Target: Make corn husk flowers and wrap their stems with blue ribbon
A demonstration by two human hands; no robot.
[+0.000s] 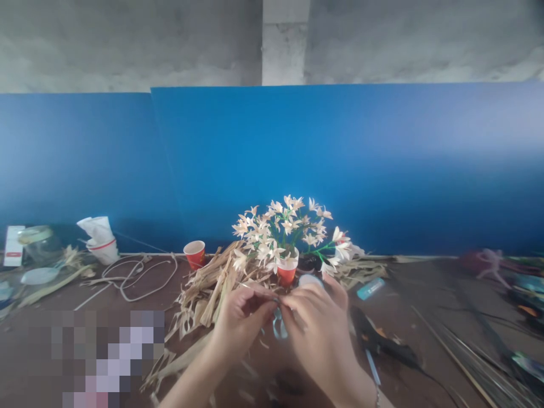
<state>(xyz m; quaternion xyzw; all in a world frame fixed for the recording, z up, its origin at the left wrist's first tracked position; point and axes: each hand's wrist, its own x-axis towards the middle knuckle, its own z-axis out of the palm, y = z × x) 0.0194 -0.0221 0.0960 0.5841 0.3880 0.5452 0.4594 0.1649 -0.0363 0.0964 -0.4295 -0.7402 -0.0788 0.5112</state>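
My left hand (243,320) and my right hand (317,320) meet above the table, fingertips pinched together on something thin and small that I cannot make out. A round whitish-blue thing (310,281), perhaps a roll, shows behind my right hand's fingers. Just below the fingertips is a light-blue looped strip (279,327), blurred. Beyond my hands, a bunch of cream flowers (290,225) with green stems stands in a red and white paper cup (287,273). Dry husks (216,283) lie in a heap by my left hand.
A black tool resembling a glue gun (386,343) lies right of my hands, near a light-blue packet (370,289). Long thin sticks (476,362) spread farther right. To the left are a red cup (195,255), white cable (140,277) and a tissue-filled cup (103,249). A blue partition (255,153) rises behind.
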